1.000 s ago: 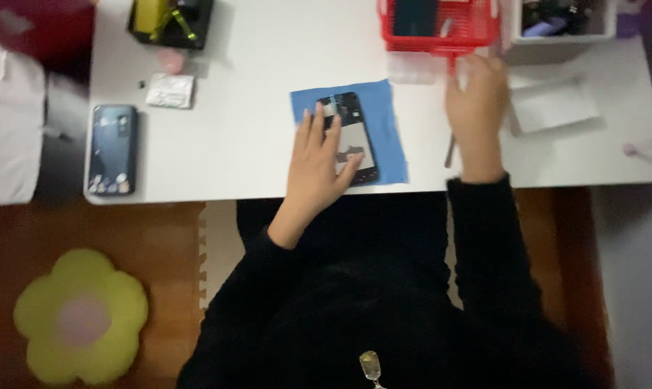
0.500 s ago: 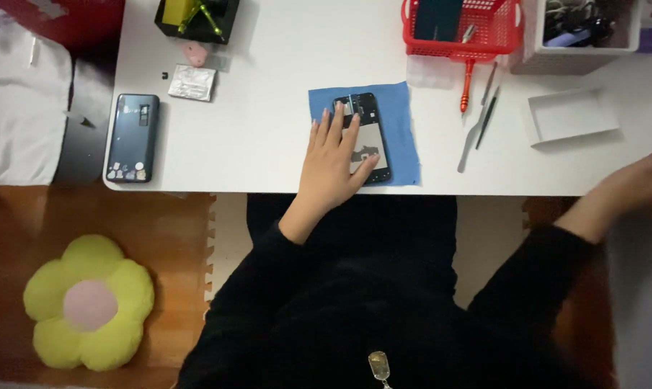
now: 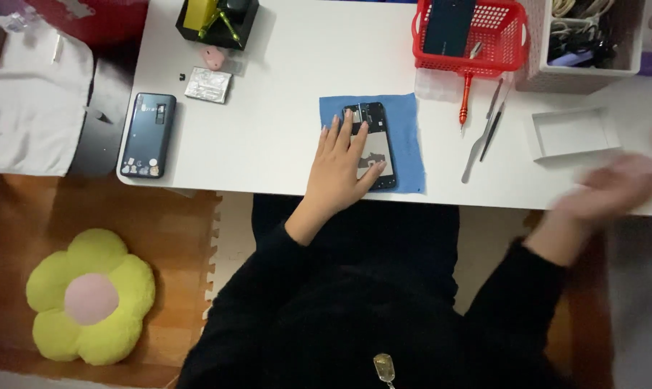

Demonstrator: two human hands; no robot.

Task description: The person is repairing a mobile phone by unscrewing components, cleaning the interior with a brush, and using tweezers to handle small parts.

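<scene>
My left hand [image 3: 342, 166] lies flat on an opened black phone [image 3: 373, 140] that rests on a blue mat [image 3: 406, 137] on the white table [image 3: 290, 94]. Its fingers are spread and press the phone's lower left part. My right hand [image 3: 614, 187] is blurred with motion at the table's right front edge, near a shallow white box lid [image 3: 572, 134]; nothing shows in it. A red-handled screwdriver [image 3: 465, 101] and metal tweezers [image 3: 490, 122] lie right of the mat.
A red basket [image 3: 509, 36] holding a dark phone stands at the back, beside a white bin [image 3: 592, 39] of cables. A dark phone back cover [image 3: 148, 134] and a silver foil packet [image 3: 208, 85] lie at the left. A yellow flower cushion [image 3: 91, 295] is on the floor.
My right hand left the tools beside the red basket, swung out past the table's right edge, and is now moving back in blurred. My left hand stayed on the phone.
</scene>
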